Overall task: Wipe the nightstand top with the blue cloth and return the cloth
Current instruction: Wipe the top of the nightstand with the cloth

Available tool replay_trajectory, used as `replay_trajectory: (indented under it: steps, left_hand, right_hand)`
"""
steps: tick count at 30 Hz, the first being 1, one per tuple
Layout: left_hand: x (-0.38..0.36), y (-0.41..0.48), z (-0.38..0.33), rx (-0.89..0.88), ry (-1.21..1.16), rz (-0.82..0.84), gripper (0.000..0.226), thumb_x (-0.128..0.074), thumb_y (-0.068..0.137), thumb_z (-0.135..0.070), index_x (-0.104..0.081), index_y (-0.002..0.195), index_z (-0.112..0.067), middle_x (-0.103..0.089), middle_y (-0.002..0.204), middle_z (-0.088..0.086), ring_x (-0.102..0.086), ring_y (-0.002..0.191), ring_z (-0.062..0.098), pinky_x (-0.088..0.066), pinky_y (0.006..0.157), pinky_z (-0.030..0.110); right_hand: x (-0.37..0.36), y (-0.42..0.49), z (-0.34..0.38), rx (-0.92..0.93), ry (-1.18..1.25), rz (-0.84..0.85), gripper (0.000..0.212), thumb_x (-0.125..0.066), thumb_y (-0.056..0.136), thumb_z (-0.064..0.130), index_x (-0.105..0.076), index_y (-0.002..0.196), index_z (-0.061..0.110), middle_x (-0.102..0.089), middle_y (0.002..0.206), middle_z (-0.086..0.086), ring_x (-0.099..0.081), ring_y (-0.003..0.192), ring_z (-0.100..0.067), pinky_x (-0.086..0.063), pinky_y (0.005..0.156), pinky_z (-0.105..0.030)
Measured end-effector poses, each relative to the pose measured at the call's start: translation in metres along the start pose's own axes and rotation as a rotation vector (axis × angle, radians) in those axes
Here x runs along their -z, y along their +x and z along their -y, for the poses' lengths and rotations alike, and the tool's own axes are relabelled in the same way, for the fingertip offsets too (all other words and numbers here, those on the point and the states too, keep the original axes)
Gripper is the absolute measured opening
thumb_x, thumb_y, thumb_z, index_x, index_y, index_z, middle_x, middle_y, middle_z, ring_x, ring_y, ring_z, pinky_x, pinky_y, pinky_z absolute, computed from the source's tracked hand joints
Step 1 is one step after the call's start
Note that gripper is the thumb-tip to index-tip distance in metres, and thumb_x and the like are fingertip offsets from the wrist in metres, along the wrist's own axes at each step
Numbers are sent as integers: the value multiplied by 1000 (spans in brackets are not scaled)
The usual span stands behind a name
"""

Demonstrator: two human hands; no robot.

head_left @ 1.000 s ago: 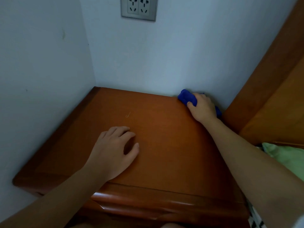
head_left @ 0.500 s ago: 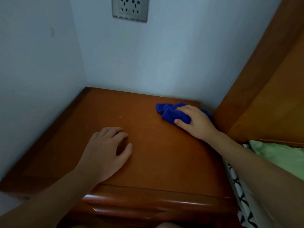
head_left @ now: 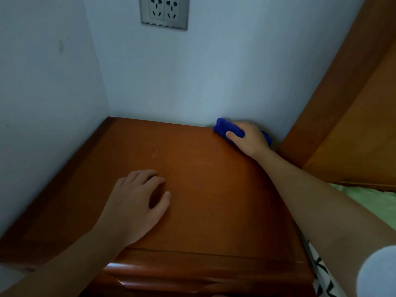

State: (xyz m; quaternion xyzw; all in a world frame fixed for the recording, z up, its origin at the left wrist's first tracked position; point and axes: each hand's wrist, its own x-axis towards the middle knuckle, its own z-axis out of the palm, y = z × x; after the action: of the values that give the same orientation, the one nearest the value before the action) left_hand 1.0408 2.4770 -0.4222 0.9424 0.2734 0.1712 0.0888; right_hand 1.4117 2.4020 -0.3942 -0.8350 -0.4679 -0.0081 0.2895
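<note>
The nightstand (head_left: 203,189) has a glossy reddish-brown wooden top and fills the corner between two pale walls. The blue cloth (head_left: 225,128) is bunched at the top's far right corner, against the back wall. My right hand (head_left: 248,139) presses down on it with fingers curled over the cloth, hiding its middle; blue shows on both sides of the hand. My left hand (head_left: 137,202) rests palm down near the front left of the top, fingers loosely spread, holding nothing.
A double wall socket (head_left: 164,12) sits high on the back wall. A wooden headboard (head_left: 353,125) rises right of the nightstand. Green bedding (head_left: 368,198) and a black-and-white patterned sheet (head_left: 325,281) lie along the right edge.
My right hand has pushed the blue cloth from the middle right of the top back to the far right corner by the wall. My left hand has stayed where it was.
</note>
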Motion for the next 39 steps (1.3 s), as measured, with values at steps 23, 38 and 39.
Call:
replay_trajectory:
  steps: [23,38,39]
  left_hand:
    - [10,1,-5,2,24,48,69,-25,89,-66,-60,132,-26,-56,140,-1,-48,131,16,-41,107,42]
    - [6,-1,-3,-9,2,-4,60,-33,90,-64,-63,127,-27,-58,135,-5,-48,129,13,-39,104,39]
    - [6,-1,-3,-10,-1,-5,60,-33,90,-63,-64,127,-26,-59,135,-5,-49,129,14,-39,104,39]
  right_hand:
    - [41,-178,52,512,-233,173,51,-57,99,44,-51,146,26,-47,152,10,-40,141,-11,-34,114,-34]
    - [-4,-85,39,97,-114,-76,38,-61,93,31,-62,129,20,-62,126,2,-53,115,-20,-46,100,-43]
    - [-5,-91,42,110,-105,-70,38,-61,92,30,-63,129,21,-62,126,2,-53,115,-19,-45,101,-44]
